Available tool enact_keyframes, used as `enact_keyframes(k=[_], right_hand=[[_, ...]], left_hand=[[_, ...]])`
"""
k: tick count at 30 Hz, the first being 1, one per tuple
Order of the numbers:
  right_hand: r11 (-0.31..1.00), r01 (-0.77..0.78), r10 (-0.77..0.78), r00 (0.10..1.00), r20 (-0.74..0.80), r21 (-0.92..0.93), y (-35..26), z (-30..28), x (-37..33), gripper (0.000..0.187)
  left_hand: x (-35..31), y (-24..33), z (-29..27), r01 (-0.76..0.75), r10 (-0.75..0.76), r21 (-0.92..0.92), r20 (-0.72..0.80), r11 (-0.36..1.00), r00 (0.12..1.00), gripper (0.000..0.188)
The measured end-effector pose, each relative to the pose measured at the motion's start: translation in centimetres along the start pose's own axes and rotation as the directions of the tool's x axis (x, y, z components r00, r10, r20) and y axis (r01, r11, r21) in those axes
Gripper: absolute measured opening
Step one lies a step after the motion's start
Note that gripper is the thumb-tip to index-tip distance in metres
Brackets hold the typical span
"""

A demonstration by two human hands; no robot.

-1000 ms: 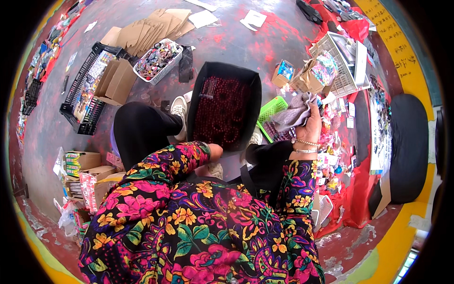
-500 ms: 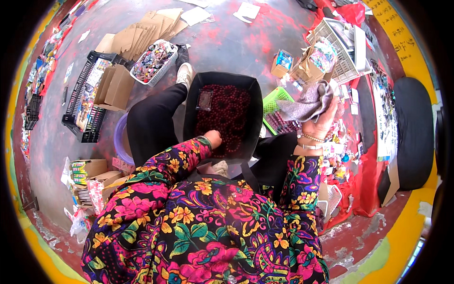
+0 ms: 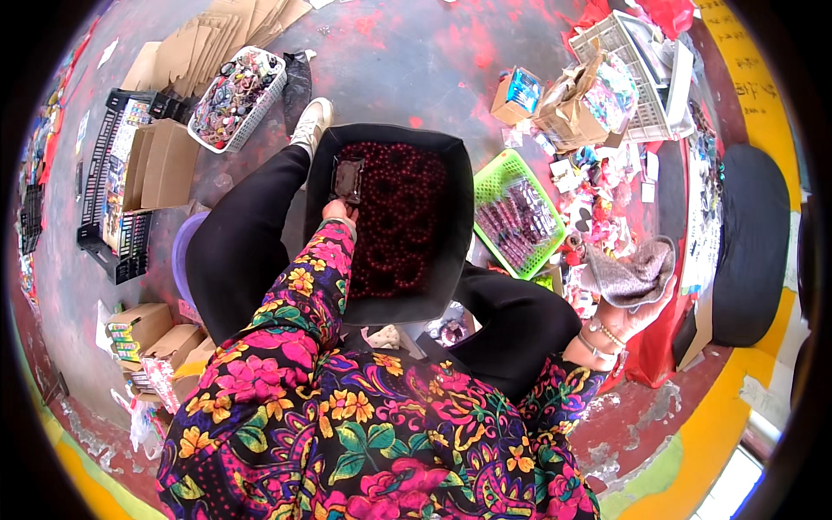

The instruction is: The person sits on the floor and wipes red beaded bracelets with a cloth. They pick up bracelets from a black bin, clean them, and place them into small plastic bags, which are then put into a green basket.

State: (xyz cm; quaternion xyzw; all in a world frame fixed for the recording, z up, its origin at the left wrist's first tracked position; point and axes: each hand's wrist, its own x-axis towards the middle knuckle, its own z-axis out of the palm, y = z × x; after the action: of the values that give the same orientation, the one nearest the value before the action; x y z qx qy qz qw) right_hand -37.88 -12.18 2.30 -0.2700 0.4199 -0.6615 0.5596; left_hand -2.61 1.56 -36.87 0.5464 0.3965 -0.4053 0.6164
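Observation:
A deep black bin (image 3: 390, 309) sits between my legs, holding many dark red beads (image 3: 403, 217) strung in loops. Inside it, by its left wall, is a small clear flat box (image 3: 348, 179). My left hand (image 3: 341, 211) is closed at that box's near end, the fingertips partly hidden. Off to the right, my right hand (image 3: 640, 314) grips a greyish-mauve cloth (image 3: 637, 270) that hangs bunched over the fingers. Bracelets circle the right wrist.
A green basket (image 3: 555, 232) with packs of beads stands right of the bin. Cardboard boxes (image 3: 516, 97) and a white crate (image 3: 652, 134) lie beyond it. At left are a white basket (image 3: 227, 149) of trinkets, a black crate (image 3: 121, 269) and flattened cardboard (image 3: 186, 52).
My left hand has moved up and left inside the bin to the small clear box. My right hand has swung down and right with the cloth. The view has shifted.

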Motion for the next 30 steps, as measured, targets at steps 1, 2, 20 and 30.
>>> enact_keyframes(k=[1, 2, 20, 30], right_hand=[[1.000, -0.017, 0.017, 1.000, -0.005, -0.010, 0.4, 1.0, -0.3, 0.047], [0.997, -0.064, 0.064, 0.998, 0.001, -0.034, 0.4, 0.8, -0.2, 0.046], [0.947, -0.318, 0.320, 0.945, 0.067, -0.034, 1.3, 3.0, -2.4, 0.044], [0.928, -0.365, 0.361, 0.931, -0.062, -0.074, 2.2, 5.4, -3.3, 0.042]], left_hand=[[0.9, 0.5, -0.4, 0.050, -0.050, -0.048, -0.011, 0.998, 0.999, 0.023], [2.2, 0.8, -0.7, 0.099, -0.101, -0.088, -0.014, 0.991, 0.995, 0.023], [-1.3, 2.1, 1.4, -0.202, 0.131, 0.062, 0.573, 0.977, 0.809, 0.008], [-1.5, 4.6, 7.2, -0.628, -0.035, 0.577, 0.750, 0.522, 0.660, 0.011]])
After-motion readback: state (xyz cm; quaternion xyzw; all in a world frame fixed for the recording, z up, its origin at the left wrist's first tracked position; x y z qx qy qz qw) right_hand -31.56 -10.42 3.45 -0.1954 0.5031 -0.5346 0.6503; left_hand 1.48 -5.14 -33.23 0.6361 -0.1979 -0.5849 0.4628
